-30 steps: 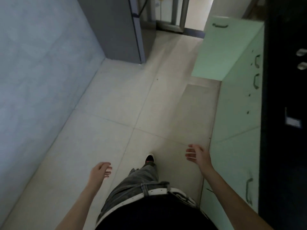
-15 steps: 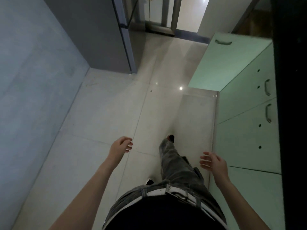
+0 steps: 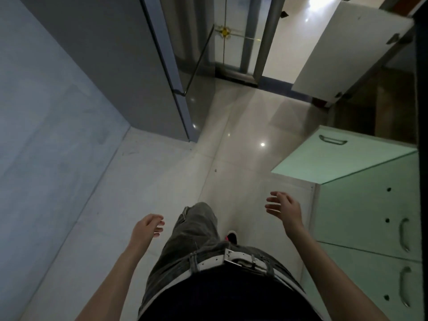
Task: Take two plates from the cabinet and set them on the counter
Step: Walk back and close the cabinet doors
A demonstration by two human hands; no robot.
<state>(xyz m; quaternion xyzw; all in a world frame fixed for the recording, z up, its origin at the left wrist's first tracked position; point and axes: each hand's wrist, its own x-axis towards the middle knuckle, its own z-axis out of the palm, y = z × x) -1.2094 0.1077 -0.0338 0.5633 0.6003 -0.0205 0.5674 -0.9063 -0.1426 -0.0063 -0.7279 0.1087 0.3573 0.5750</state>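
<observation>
Left hand (image 3: 146,230) and right hand (image 3: 286,208), loosely open, hold nothing: judged the approach step. Next move probably calls for reaching into the green cabinet (image 3: 361,205); no plates visible.

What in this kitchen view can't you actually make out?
Head view only.
Plates: none visible; the space past the open green cabinet door is dark and cut by the dark strip on the right.
Counter top: cut off by the right edge.
Behind the open white door: too dim to read.
One foot: hidden under the trouser leg.
</observation>
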